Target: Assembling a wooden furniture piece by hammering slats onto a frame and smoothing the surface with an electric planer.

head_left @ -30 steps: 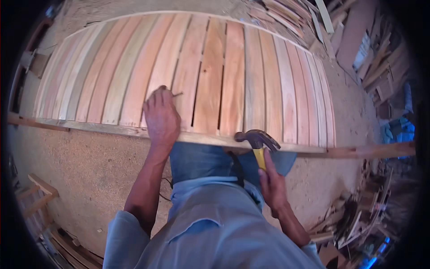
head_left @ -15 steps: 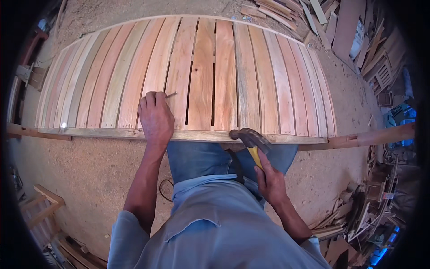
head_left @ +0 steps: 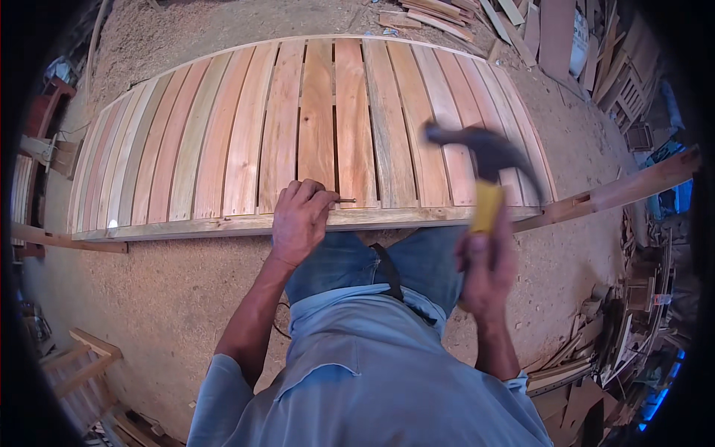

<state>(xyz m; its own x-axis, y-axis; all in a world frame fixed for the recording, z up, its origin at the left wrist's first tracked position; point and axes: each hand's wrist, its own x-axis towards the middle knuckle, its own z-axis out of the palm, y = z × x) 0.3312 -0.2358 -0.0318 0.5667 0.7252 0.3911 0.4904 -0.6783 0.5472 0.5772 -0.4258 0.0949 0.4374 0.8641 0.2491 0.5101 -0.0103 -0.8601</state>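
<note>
My left hand [head_left: 302, 222] is closed, its thumb and fingers pinching a thin dark nail [head_left: 347, 200]. The nail sticks out to the right, lying nearly level over the near ends of the middle slats. That hand rests at the near edge of a slatted wooden panel [head_left: 316, 141] made of pink, tan and greenish boards. In my right hand [head_left: 488, 272] is a claw hammer [head_left: 488, 201] with a yellow handle and a dark head. It is raised over the panel's right side and smeared by motion. Dark gaps show between the middle slats.
A wooden beam [head_left: 622, 185] runs out right of the panel, another [head_left: 71, 238] left. Scrap boards [head_left: 447, 18] lie beyond the far edge, and more timber [head_left: 625, 328] is heaped at right. A wooden frame [head_left: 93, 350] stands at lower left. Sawdust covers the floor [head_left: 179, 298].
My left hand has moved right and nearer with the nail, toward the panel's near edge. My right hand has swung the hammer up and to the right. The view has shifted slightly.
</note>
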